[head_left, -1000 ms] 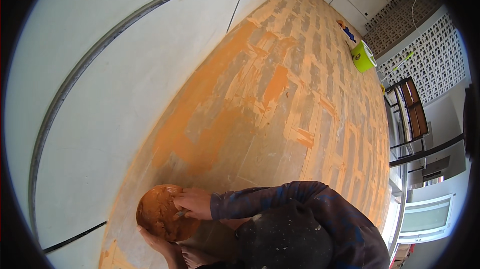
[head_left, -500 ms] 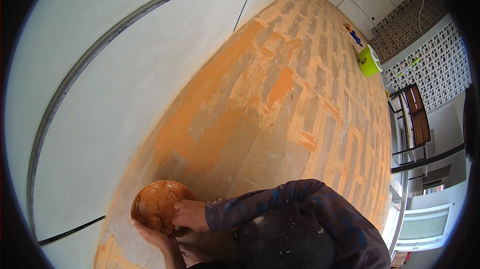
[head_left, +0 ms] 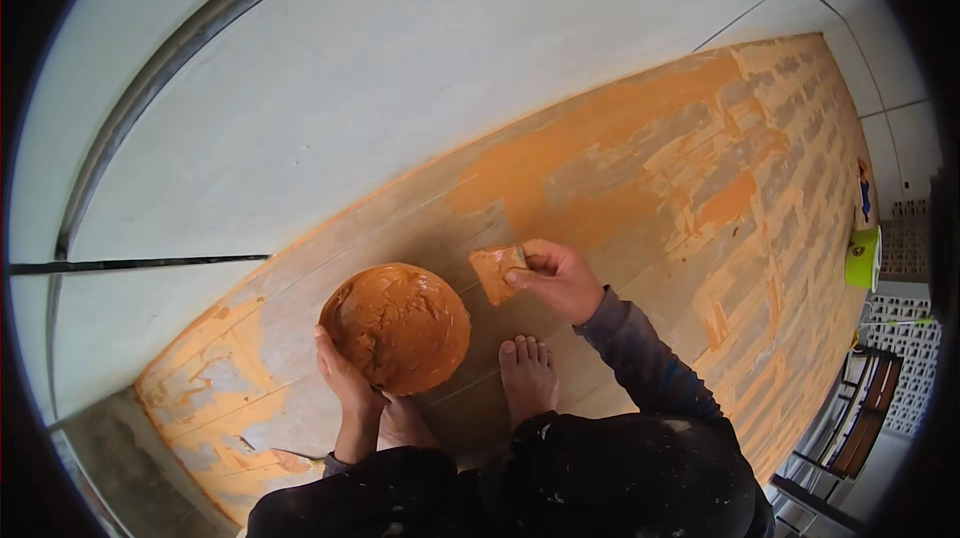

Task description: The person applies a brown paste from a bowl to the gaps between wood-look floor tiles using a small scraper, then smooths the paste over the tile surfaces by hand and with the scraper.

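My left hand [head_left: 347,378] grips the left side of a round bowl [head_left: 464,338], its fingers partly hidden. Thick orange-brown paste [head_left: 395,323] lies in the bowl and coats its inner sides. To the right of the bowl, my right hand [head_left: 563,280] pinches a small squarish spreader [head_left: 495,273] between thumb and fingers. Orange paste covers the spreader's face, so its material cannot be made out. The spreader is held apart from the bowl. Below both hands is a plank-patterned floor [head_left: 480,223], smeared with orange paste in patches and along its joints.
A pale panelled wall [head_left: 330,108] runs along the floor's left and far side. My bare foot [head_left: 528,378] is beneath my right hand. A flat tool [head_left: 297,460] lies near my left forearm. At the far right stand a lime-green bucket [head_left: 862,258] and a dark-framed bench [head_left: 865,413].
My view has swung to the left. My right hand has come out of the bowl and moved right, now showing the paste-covered spreader. My left hand still holds the bowl.
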Demonstrator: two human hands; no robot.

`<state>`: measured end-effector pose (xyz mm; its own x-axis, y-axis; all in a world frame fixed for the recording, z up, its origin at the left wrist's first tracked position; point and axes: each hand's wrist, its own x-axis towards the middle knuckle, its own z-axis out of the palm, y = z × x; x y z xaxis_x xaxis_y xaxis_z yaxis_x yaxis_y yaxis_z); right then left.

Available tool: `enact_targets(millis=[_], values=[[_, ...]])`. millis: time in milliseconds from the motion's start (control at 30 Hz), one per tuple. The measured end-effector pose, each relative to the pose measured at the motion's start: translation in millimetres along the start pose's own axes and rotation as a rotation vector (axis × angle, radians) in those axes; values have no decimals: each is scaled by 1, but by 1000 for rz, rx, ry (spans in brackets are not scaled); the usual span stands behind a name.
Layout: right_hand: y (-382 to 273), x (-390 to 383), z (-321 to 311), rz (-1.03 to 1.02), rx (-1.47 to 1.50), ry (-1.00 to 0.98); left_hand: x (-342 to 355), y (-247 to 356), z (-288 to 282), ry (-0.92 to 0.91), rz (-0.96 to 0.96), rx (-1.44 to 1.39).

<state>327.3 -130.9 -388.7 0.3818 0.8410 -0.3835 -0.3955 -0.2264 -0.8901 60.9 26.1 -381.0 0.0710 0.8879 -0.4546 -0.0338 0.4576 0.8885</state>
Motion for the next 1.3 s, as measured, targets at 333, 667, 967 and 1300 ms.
enact_targets(millis=[333, 667, 967, 1300], values=[[7, 87, -15, -480, -1083, 386, -12, 8, -57, 56, 20, -98], [61, 122, 125, -511, -1508, 185, -18, 21, -116, 119, 96, -73], [40, 114, 102, -724, -1037, 124, -16, 29, -158, 197, 74, -161], [82, 130, 77, -853, -1517, 182, 2, 0, -168, 72, 87, -142]])
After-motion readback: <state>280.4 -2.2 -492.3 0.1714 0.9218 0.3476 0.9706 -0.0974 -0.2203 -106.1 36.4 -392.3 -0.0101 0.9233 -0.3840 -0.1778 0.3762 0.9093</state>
